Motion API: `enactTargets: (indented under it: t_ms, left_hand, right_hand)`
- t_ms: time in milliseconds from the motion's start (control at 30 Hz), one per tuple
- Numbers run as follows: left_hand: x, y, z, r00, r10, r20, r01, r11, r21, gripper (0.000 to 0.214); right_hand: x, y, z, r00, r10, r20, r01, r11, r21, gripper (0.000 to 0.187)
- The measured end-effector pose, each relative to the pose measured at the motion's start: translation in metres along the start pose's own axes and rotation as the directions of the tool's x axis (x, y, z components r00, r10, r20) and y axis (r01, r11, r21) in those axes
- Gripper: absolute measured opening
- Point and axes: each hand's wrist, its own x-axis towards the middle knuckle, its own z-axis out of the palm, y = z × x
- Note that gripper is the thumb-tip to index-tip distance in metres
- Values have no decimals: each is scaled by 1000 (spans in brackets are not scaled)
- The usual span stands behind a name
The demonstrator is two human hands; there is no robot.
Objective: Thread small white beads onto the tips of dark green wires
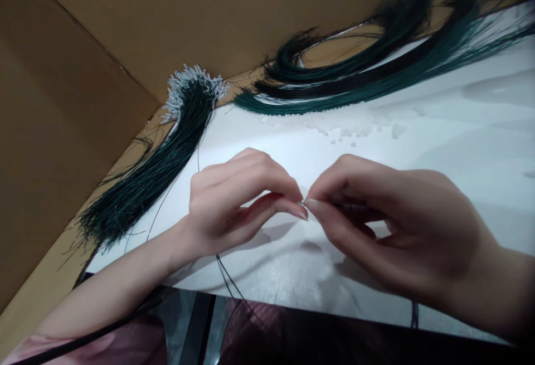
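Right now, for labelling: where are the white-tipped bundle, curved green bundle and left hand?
white-tipped bundle [167,153], head view, green middle.
curved green bundle [355,89], head view, lower sweep.
left hand [219,209], head view, thumb base.

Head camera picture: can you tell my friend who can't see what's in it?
A left hand and a right hand pinch a thin dark strand between touching fingertips above a white sheet. A white-tipped bundle of dark green strands lies to the left, longer green strands curl behind, and cardboard walls stand around.
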Motion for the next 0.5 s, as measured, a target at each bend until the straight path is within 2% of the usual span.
enactTargets:
  t_ms: [233,500]
  left_hand:
    - [1,2,0,999,48,-3,-48,995,87,8]
    - [2,4,0,999,50,21,-52,991,124,7]
  right_hand:
    - [-1,0,0,1000,-1,17,2,1000,-31,14]
    - [-1,1,1,1000,-7,6,8,1000,-16,15]
